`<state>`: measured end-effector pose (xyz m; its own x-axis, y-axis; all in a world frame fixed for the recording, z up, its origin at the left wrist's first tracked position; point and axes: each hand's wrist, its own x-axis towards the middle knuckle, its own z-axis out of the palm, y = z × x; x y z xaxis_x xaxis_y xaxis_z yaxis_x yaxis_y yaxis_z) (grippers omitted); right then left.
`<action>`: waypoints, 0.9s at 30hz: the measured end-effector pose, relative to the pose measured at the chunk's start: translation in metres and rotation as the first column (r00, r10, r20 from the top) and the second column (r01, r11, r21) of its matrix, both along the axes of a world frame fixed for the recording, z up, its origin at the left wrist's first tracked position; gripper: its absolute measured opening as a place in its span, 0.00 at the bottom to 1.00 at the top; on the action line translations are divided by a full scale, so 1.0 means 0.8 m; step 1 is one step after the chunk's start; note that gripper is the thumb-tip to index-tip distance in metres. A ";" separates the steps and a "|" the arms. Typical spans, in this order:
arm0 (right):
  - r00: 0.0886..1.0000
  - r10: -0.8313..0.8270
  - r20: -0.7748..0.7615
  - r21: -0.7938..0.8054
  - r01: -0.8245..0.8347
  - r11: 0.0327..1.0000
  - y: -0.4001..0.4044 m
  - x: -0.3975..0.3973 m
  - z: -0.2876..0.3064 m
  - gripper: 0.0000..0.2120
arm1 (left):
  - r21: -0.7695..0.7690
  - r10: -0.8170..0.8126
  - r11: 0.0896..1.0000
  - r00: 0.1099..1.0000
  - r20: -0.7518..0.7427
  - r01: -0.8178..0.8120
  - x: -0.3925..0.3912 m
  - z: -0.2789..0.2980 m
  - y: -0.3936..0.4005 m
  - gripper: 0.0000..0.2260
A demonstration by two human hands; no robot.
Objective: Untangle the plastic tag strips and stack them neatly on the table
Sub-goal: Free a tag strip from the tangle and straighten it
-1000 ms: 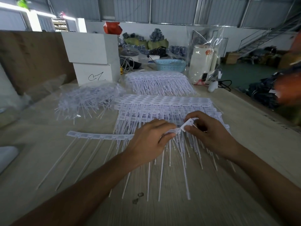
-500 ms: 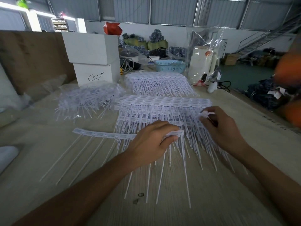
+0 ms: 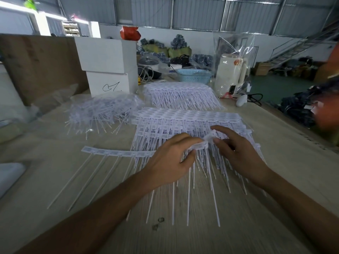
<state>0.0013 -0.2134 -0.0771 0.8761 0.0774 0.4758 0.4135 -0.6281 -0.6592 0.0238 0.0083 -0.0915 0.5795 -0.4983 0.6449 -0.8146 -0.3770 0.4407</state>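
A loose strip (image 3: 117,153) lies left of the stacked strips (image 3: 183,123); behind them, seemingly bagged, a tangled heap (image 3: 102,110).

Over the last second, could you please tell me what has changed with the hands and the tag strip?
The right hand, which had reached out onto the neat stack half a second ago, has come back beside the left hand and again pinches the tag strip. The left hand kept its grip throughout. The tangled pile, far stack and white boxes stayed put.
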 end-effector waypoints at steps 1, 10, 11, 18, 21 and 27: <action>1.000 0.012 -0.025 0.043 -0.011 0.999 0.004 -0.002 0.001 0.08 | -0.015 0.006 1.000 1.000 0.003 -0.006 0.001 0.000 0.000 0.16; 0.865 0.377 -0.332 0.411 -0.227 0.883 0.021 -0.022 0.013 0.17 | -0.097 0.057 0.994 0.993 0.108 -0.047 -0.001 0.006 -0.004 0.11; 0.867 0.376 -0.326 0.410 -0.229 0.883 0.022 -0.022 0.013 0.17 | -0.095 0.052 0.995 0.990 0.132 -0.040 -0.004 0.007 -0.006 0.11; 0.886 0.323 -0.334 0.505 -0.121 0.854 0.021 -0.025 0.022 0.16 | -0.071 0.032 0.997 0.994 0.104 -0.025 -0.003 0.010 -0.002 0.15; 0.874 0.352 -0.336 0.554 -0.119 0.824 0.021 -0.029 0.024 0.16 | -0.028 0.115 0.993 0.986 0.121 -0.113 0.000 0.008 0.000 0.17; 0.911 0.328 -0.250 0.403 -0.210 0.891 0.030 -0.037 0.031 0.19 | -0.033 0.110 0.994 0.975 0.193 -0.105 0.001 0.008 0.006 0.13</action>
